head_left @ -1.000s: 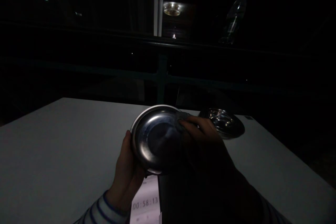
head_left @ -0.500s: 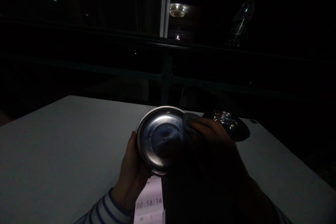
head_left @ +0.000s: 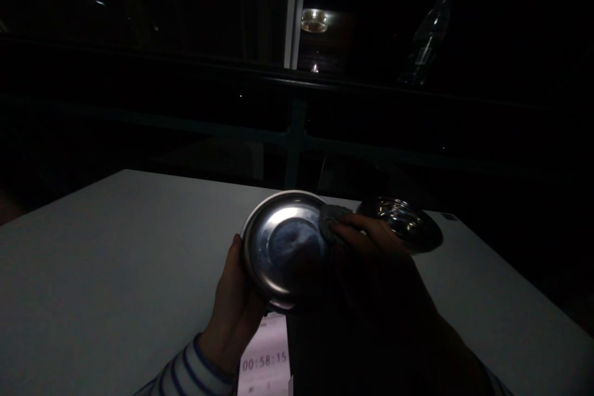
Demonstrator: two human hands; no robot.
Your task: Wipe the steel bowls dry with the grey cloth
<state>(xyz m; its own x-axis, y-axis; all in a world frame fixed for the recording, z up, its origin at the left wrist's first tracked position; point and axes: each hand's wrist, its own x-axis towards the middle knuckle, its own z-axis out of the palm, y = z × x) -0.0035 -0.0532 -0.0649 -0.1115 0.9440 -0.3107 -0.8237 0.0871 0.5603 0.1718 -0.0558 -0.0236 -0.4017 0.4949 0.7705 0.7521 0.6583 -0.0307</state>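
My left hand [head_left: 234, 297] grips a shiny metal dish [head_left: 283, 260] by its left rim, thumb on the edge and the other fingers underneath. The dish is tilted so its inside faces me. In my right hand [head_left: 375, 253] is a bunched grey cloth [head_left: 331, 223], pressed against the upper right of the dish's inner side. Deep shadow covers the dish's lower right and most of my right hand. Just beyond that hand, a second metal bowl [head_left: 413, 229] rests on the white table [head_left: 116, 272], partly hidden by my fingers.
A lit phone [head_left: 265, 356] showing a running timer lies below the dish, near my left wrist. Behind the table are a dark window with a pale frame post [head_left: 294, 9] and a clear bottle [head_left: 429, 37] with a white cap.
The cloth has shifted slightly left and down along the dish's inner side. My left hand keeps the same hold. The timer moved from 58:14 to 58:15.
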